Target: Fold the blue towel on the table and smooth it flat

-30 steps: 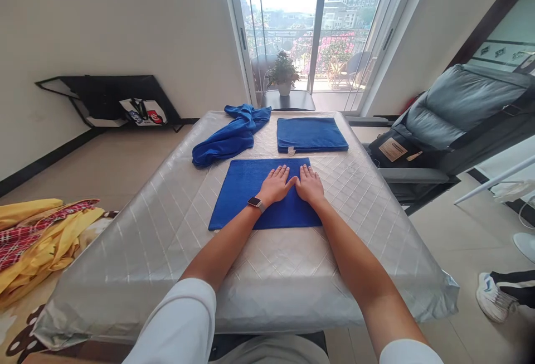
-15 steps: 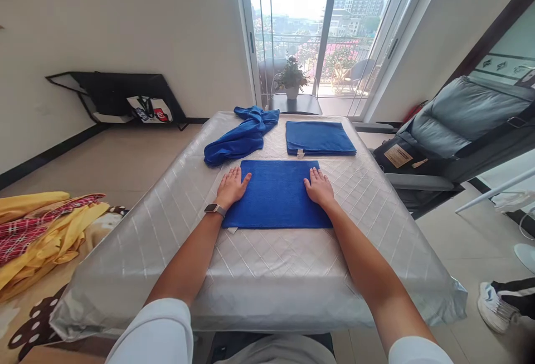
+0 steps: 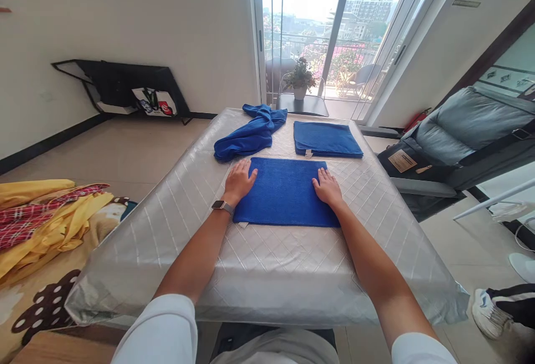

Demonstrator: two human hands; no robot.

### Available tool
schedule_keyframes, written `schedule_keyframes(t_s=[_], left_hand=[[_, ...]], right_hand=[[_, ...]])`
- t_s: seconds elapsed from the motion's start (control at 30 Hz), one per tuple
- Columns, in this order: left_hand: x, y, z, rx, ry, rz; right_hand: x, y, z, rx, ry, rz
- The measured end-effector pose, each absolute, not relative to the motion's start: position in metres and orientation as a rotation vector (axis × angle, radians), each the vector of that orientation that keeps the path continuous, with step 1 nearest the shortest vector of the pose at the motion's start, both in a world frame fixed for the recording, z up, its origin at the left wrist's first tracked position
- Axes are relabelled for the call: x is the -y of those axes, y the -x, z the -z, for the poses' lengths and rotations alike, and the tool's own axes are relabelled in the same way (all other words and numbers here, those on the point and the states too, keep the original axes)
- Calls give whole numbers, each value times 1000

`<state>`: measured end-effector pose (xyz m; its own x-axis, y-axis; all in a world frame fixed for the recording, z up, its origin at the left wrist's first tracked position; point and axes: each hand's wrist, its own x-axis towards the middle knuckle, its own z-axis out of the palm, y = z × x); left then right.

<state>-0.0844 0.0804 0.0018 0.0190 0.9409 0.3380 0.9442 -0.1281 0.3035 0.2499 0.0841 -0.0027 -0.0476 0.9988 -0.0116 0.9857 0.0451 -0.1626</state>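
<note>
A blue towel lies flat as a smooth rectangle on the table, a small white tag showing at its near left corner. On its left edge rests my left hand, palm down with the thumb apart from the fingers; a watch is on that wrist. My right hand lies flat on the right edge, fingers stretched forward. Behind sits a stack of folded blue towels with a white tag on its near edge. Left of the stack is a crumpled blue towel.
A silvery quilted cover drapes over the table. Past its far edge stands a chair with a potted plant. A grey recliner is to the right. Yellow and plaid cloths lie at the left. Someone's shoe shows at lower right.
The view has shifted slightly, so the scene sits a little further right. Both hands stay flat on the towel's side edges; the towels look unchanged.
</note>
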Motion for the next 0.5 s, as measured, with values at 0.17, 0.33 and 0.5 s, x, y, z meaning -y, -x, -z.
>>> schedule_keyframes(t_s=[0.17,0.33,0.5], left_hand=[[-65,68,-25,1866,2289,1012],[-55,42,-16,1719,2526,979],[-54,6,-7,1443,2817,794]], right_hand=[[-84,-249,3,2188,2090,-201],[-85,-249,4,2172,2064,-226],[-84,-248,3,2152,2047,-263]])
